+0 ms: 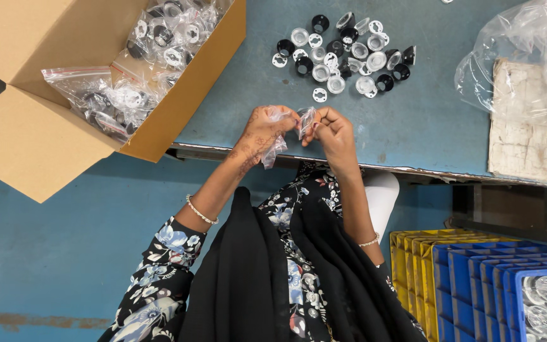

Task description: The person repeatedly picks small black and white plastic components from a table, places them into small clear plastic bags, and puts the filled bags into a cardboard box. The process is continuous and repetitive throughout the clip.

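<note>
Both hands meet just over the near edge of the blue-grey desk (413, 120), pinching one small clear plastic bag (304, 121) between them. Her left hand (262, 132) grips a crumpled part of the film, a loose tail hanging below the fingers toward her body; her right hand (333, 132) nips the other side between thumb and fingertips. The bag's long axis runs roughly up and down, its top toward the far edge. Beyond the hands, mid-desk, lies a scatter of small round black and white plastic parts (343, 54). At the left corner an open brown cardboard box (178, 104) holds clear bags filled with similar parts (128, 95).
</note>
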